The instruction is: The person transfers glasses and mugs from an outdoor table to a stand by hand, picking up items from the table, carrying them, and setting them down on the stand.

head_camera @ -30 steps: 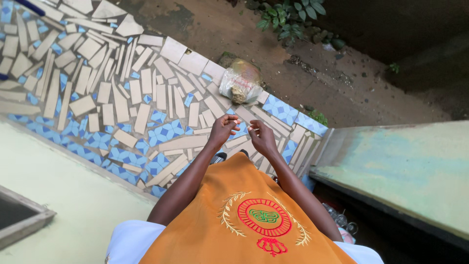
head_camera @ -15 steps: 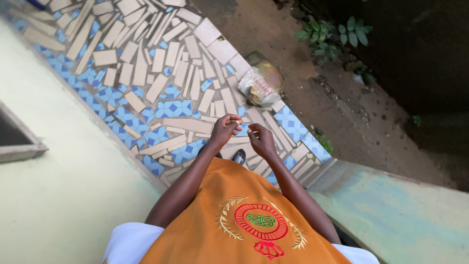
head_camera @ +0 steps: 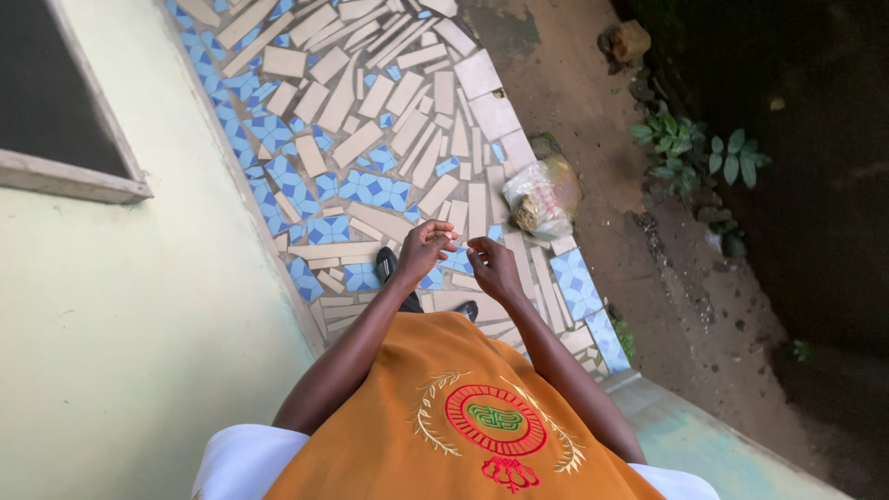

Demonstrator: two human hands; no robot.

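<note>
"How many hands are in view?"
"Two: one left hand (head_camera: 423,247) and one right hand (head_camera: 494,267), both raised over the mosaic tile floor (head_camera: 370,120)."
"Shoes?"
"Two black shoes, one (head_camera: 386,265) by the left wrist and one (head_camera: 469,309) lower down."
"Bags?"
"One clear plastic bag (head_camera: 542,196), at the tiled edge."
"Plants?"
"One leafy plant clump (head_camera: 690,157) on the dirt ground (head_camera: 593,111)."
"Anything else?"
"One orange garment (head_camera: 435,417) bearing one round embroidered emblem (head_camera: 494,418), one window frame (head_camera: 69,176), and one stone (head_camera: 628,41) at the top."
</note>
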